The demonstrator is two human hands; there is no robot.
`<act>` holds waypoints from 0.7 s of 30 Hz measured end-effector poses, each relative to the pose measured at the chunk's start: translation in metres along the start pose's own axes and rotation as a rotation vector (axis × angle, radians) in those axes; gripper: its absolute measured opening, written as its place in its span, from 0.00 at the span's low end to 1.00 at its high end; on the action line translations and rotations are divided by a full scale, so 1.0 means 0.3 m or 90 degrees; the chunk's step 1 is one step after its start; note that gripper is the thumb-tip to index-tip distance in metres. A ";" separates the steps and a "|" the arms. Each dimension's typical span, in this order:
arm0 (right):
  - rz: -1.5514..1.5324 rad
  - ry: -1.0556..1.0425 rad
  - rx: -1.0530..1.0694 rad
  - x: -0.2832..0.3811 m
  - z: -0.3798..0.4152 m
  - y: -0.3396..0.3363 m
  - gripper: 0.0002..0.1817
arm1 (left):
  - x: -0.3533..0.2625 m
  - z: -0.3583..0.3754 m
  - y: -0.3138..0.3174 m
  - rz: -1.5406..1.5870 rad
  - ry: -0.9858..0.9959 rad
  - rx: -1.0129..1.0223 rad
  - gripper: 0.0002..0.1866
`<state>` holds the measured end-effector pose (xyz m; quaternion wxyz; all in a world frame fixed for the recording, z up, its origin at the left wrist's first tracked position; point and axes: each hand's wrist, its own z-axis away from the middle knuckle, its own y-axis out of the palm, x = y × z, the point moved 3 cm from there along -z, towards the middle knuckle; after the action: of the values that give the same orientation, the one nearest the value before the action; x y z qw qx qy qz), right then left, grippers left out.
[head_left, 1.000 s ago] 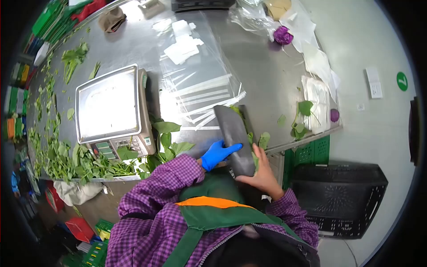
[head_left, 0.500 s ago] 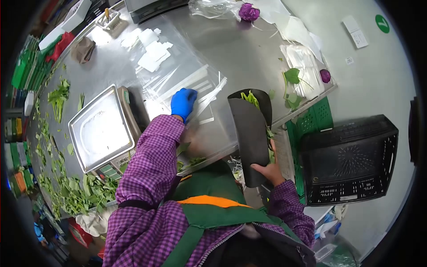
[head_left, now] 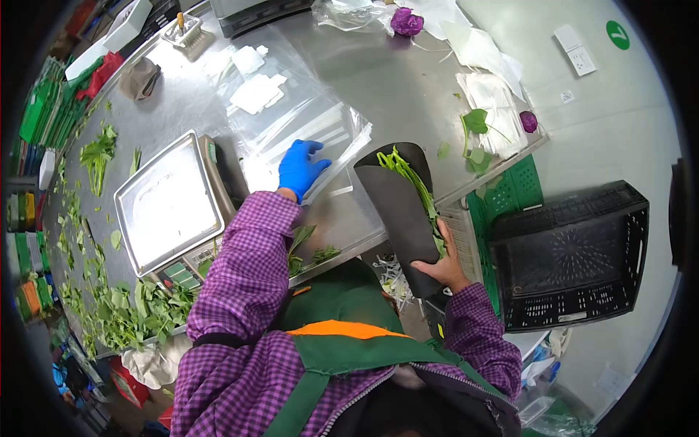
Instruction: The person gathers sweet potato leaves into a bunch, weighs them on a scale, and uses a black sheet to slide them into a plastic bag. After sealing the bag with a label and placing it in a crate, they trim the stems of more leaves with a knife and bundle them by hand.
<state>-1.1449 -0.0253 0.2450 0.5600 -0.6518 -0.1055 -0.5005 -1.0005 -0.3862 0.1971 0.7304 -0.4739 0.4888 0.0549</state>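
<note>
My left hand (head_left: 300,170), in a blue glove, is over the clear plastic bags (head_left: 331,138) on the metal table. Its thumb and forefinger are apart, with nothing visible between them. My bare right hand (head_left: 445,266) grips a dark grey sheet (head_left: 397,207) folded round a bunch of leafy greens (head_left: 409,175). The green stems stick out at the sheet's upper end, which is tilted over the table's front edge. Some of the leaves are hidden inside the fold.
A weighing scale (head_left: 171,204) stands left of my left arm. Loose greens (head_left: 138,313) lie along the table's left side. White labels (head_left: 258,93) rest on the plastic. A black crate (head_left: 571,258) is at the right, by a green crate (head_left: 513,186).
My left hand's fingers have spread apart over the bags. The grey sheet has shifted slightly left and up, turned so that more of the green stems show; my right hand still grips it.
</note>
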 end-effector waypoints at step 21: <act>0.138 -0.071 0.091 0.235 -0.121 0.083 0.54 | -0.123 0.113 -0.028 0.231 0.107 -0.116 0.07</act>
<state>-1.1132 -0.0941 0.2791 0.6490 -0.6446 -0.1006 -0.3914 -0.9926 -0.3515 0.2331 0.6192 -0.4448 0.6187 0.1898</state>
